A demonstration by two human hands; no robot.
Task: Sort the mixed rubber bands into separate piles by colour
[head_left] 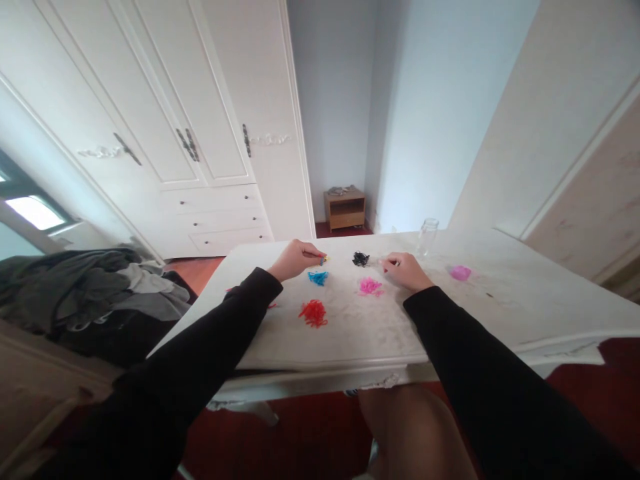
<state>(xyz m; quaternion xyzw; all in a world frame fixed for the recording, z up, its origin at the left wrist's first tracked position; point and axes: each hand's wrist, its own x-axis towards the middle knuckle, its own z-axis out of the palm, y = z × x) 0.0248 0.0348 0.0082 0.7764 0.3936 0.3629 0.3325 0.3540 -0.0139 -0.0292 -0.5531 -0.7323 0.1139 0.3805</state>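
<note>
Left hand [296, 259] and right hand [405, 271] pinch narrowly, contents unclear, near blue stringy pile [318, 279] and black stringy pile [361, 259] respectively.

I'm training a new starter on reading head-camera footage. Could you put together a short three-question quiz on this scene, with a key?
1. True or false: the black pile lies between the left hand and the right hand.

2. Multiple choice: which of these lies closest to the person's side of the table?
A. Blue pile
B. Red pile
C. Pink pile

3. Fill in the missing word: the clear jar stands nearer to the person's ____ hand.

Key: 1. True. 2. B. 3. Right.
</note>
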